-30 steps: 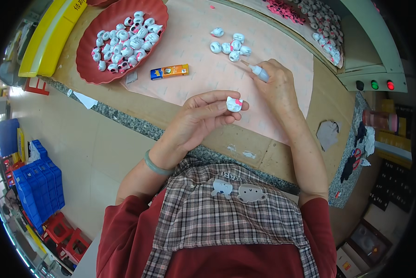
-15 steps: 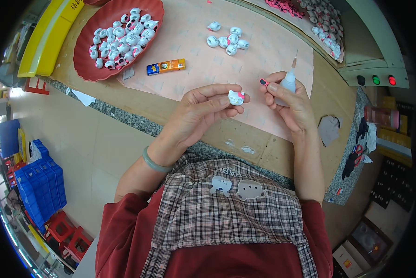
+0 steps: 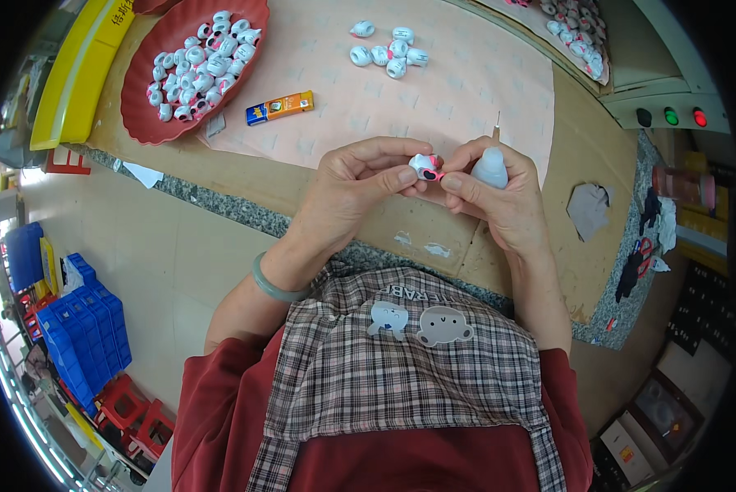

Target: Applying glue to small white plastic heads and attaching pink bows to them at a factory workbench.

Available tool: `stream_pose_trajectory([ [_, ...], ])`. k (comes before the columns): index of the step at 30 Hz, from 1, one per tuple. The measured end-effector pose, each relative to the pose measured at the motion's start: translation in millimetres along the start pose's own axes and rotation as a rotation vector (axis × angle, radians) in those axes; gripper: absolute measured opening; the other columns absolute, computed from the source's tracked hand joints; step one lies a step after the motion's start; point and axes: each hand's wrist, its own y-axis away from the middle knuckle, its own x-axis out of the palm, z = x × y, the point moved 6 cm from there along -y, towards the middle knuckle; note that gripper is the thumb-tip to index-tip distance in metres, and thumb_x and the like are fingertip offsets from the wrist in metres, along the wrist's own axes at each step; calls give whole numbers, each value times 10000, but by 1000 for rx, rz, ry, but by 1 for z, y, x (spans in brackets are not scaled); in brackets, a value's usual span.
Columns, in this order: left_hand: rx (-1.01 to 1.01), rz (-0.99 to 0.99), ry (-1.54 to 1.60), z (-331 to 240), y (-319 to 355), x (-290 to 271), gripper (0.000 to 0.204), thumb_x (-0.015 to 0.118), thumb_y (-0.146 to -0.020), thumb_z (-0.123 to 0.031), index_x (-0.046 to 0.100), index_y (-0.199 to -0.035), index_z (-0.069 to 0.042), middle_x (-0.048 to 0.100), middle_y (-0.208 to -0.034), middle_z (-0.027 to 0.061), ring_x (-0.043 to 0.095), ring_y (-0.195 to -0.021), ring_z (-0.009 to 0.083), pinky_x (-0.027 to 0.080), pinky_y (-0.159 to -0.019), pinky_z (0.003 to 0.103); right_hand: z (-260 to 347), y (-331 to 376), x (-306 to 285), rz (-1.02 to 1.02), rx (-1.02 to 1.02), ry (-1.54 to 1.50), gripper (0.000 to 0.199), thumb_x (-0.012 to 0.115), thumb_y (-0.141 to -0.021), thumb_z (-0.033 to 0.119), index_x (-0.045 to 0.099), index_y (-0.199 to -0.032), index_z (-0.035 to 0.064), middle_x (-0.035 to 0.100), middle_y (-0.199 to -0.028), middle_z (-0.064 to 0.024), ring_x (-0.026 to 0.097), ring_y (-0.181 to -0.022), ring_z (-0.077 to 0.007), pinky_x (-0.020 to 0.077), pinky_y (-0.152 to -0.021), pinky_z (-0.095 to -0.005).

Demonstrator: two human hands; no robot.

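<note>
Between the thumb and fingers of my left hand [image 3: 353,182] is a small white cat-head piece [image 3: 422,161] with pink on it. My right hand [image 3: 512,205] pinches a tiny pink-and-black piece, shaped like sunglasses [image 3: 431,175], against the front of the head. Tucked in the same hand is a pale squeeze bottle [image 3: 490,168], its thin needle tip pointing away from me. Both hands are closed and meet above the near part of the pink sheet. Finger overlap hides part of the cat head.
A red scalloped bowl [image 3: 138,90] full of white pieces stands far left. Several similar pieces [image 3: 397,49] lie on the pink sheet [image 3: 327,57]. An orange-and-blue box [image 3: 279,107] lies beside the bowl. A grey rag [image 3: 589,210] and red-handled scissors [image 3: 645,254] are at right.
My right hand has moved left, bringing the pink-and-black piece from apart to against the cat head. The cat head has turned in my left fingers, and the bottle has tilted.
</note>
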Motion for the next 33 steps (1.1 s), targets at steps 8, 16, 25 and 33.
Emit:
stream_pose_trajectory([
  [8, -3, -27, -71, 1, 1, -1, 295, 597, -851, -39, 574, -1131, 50, 649, -966, 121, 624, -856, 146, 497, -796, 242, 0, 2, 1, -44, -26, 106, 67, 663, -800, 10, 620, -841, -22, 621, -739, -55, 570, -601, -77, 486, -549, -192],
  [16, 57, -19, -210, -6, 3, 4, 284, 587, -847, 3, 567, -1122, 68, 640, -1007, 140, 638, -893, 178, 513, -818, 268, -9, 3, 2, -100, -8, 89, 73, 659, -796, -13, 603, -842, -17, 618, -739, -63, 589, -608, -91, 506, -557, -199],
  [25, 156, -29, -342, -8, 6, 14, 264, 557, -864, 18, 541, -1121, 79, 612, -1074, 160, 629, -923, 199, 513, -843, 290, -13, 8, 6, -239, -101, 140, 74, 659, -794, -15, 589, -816, -16, 628, -770, -56, 599, -635, -87, 504, -566, -202],
  [33, 180, 0, -295, -4, 6, 12, 251, 544, -878, 7, 520, -1119, 71, 599, -1096, 159, 598, -991, 188, 495, -870, 289, -8, 10, 6, -217, -207, 254, 151, 679, -772, -22, 557, -857, 4, 615, -776, -42, 592, -638, -78, 498, -561, -203],
])
